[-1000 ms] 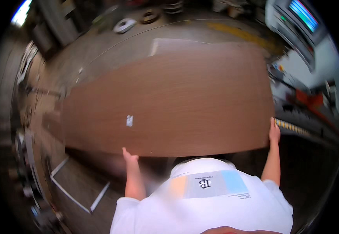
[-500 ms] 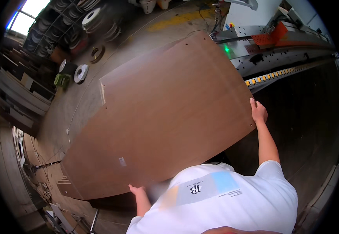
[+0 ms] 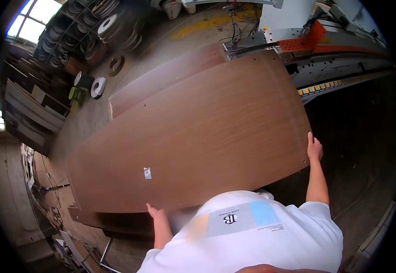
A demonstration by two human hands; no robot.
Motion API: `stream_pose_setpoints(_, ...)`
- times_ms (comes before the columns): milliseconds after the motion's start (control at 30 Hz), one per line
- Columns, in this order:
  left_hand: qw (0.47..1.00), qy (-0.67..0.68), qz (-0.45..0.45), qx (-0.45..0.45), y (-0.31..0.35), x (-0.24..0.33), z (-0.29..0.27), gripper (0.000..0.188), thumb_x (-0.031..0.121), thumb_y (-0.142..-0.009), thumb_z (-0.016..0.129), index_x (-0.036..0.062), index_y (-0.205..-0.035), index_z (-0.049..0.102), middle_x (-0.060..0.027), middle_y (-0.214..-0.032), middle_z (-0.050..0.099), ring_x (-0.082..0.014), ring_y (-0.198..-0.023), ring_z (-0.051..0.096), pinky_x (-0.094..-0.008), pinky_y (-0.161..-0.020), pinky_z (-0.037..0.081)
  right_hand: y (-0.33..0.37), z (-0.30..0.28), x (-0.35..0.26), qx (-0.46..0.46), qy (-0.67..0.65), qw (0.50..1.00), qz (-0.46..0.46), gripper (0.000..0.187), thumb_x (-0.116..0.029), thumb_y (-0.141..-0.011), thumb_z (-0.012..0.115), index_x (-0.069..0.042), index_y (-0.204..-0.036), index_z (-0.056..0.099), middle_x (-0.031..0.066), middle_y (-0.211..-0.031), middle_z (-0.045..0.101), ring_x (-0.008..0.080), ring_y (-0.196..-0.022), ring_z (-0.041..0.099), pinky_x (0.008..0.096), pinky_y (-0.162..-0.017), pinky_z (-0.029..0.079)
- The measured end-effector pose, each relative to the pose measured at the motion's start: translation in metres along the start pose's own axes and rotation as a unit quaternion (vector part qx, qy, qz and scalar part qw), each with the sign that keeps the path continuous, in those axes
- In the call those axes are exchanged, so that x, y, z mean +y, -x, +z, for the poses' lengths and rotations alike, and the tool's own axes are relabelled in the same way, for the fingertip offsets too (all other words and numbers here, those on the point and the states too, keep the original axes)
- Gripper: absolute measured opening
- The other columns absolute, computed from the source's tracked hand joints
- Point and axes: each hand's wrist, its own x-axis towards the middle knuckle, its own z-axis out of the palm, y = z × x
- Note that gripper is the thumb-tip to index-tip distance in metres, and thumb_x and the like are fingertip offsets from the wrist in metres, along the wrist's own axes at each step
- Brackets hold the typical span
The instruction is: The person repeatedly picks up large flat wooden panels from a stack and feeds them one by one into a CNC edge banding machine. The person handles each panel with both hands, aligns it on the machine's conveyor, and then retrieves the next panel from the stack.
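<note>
A large brown wood-grain panel (image 3: 207, 132) stretches across the view in front of me, with small holes near its corners and a white label (image 3: 148, 173) on its face. My left hand (image 3: 157, 212) grips the near long edge, thumb on top and fingers hidden underneath. At the panel's right short edge, close to the near corner, my right hand (image 3: 315, 149) is closed around the border, its thumb over the top. Beyond the far long edge, partly covered by the held panel, shows a second reddish-brown board (image 3: 170, 75).
A machine with an orange guard (image 3: 301, 43) and a strip of yellow blocks (image 3: 326, 87) stands at the far right. Racked coils (image 3: 66, 29) fill the upper left, near a green crate (image 3: 76, 94) and white roll (image 3: 98, 87). Stacked boards (image 3: 36, 109) lean at left.
The held panel has shifted toward me and right, uncovering the second board along its far side. My right hand has moved right and nearer with it; my left hand has moved slightly left and away.
</note>
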Motion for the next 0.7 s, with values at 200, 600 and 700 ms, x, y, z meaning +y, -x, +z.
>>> stream_pose_setpoints(200,0.993,0.051,-0.051,-0.096,0.069,-0.048,0.093,0.054,0.055,-0.103,0.039,0.0142,-0.134,0.057,-0.0034,-0.140,0.057,-0.0293,-0.127,0.054,-0.0460,-0.102,0.047,-0.069,-0.024,0.031,-0.001,-0.003,1.000,-0.005,0.073,-0.069,-0.096,0.033,-0.007,-0.115,0.065,0.0219,-0.114,0.067,0.0430,-0.110,0.061,0.0500,-0.090,0.048)
stream_pose_setpoints(600,0.991,0.022,-0.112,-0.067,0.090,-0.079,0.141,0.052,0.054,-0.102,0.041,0.0196,-0.138,0.054,-0.0024,-0.145,0.053,-0.0300,-0.131,0.050,-0.0530,-0.105,0.043,-0.031,0.026,0.075,0.296,-0.145,0.932,0.152,0.078,-0.057,-0.092,0.060,0.001,-0.142,0.045,0.0180,-0.142,0.053,0.0329,-0.130,0.051,0.0428,-0.107,0.041)
stream_pose_setpoints(700,0.988,-0.016,-0.113,-0.105,0.084,-0.079,0.127,0.050,0.055,-0.102,0.041,0.0204,-0.136,0.055,-0.0012,-0.141,0.056,-0.0282,-0.127,0.053,-0.0508,-0.102,0.046,0.036,0.067,0.057,0.024,-0.531,0.814,0.233,0.078,-0.059,-0.087,0.068,-0.001,-0.138,0.052,0.0114,-0.136,0.058,0.0239,-0.125,0.055,0.0384,-0.103,0.044)
